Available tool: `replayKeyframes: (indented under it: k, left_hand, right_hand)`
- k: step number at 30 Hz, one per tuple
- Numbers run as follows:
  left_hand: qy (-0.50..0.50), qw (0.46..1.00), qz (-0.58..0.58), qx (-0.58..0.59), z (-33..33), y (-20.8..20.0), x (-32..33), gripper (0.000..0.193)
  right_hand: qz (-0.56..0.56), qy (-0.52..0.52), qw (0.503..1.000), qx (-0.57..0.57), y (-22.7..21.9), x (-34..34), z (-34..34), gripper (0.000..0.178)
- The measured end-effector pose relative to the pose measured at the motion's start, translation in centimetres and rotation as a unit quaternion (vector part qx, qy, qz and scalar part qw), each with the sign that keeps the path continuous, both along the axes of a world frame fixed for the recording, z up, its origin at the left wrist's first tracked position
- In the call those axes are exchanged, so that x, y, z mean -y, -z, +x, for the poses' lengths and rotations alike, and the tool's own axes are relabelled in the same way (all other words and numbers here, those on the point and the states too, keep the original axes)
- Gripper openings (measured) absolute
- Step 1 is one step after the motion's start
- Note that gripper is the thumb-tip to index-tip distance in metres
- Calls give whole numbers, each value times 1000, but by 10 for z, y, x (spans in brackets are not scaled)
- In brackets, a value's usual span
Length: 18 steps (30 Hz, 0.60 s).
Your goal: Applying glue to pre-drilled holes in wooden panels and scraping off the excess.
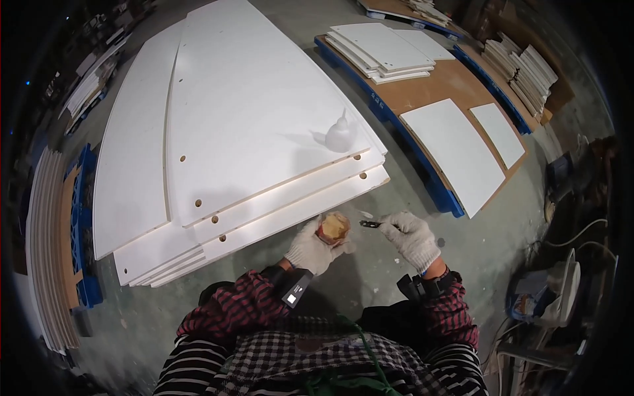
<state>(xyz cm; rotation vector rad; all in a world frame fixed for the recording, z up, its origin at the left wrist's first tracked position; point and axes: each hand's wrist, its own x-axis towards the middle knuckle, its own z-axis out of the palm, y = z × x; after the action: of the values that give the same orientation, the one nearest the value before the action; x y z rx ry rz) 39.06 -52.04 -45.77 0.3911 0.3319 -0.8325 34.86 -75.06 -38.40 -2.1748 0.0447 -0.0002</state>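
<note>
In a white knitted glove, my left hand [309, 249] is closed around a small reddish cup [321, 235] with a tan, paste-like substance in it. Just right of the cup, my right hand [415, 245], also gloved, pinches a small dark-handled tool [370, 224]. A pale tip shows near the tool's far end; its exact kind is too small to make out. Both hands are above the floor, in front of a stack of large white panels [257, 99] with round holes along their near edges. A translucent squeeze bottle [340, 136] with a pointed nozzle stands on the top panel.
To the right, a blue pallet [422, 168] with a brown board bears smaller white panels [456, 148]. More panels [49, 244] are stacked at the far left beside another blue pallet [86, 231]. A bucket [535, 294] and loose cables [574, 241] lie at the lower right.
</note>
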Motion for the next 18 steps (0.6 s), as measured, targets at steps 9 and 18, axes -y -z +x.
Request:
replayKeyframes:
  k: [9,18]
  left_hand:
    - [24,999,-16,35,10,-11,6,43]
    - [37,998,-56,13,7,-5,12,39]
  right_hand:
    - [189,110,969,-118,40,-4,5,33]
    - [244,37,961,-125,86,-35,18,62]
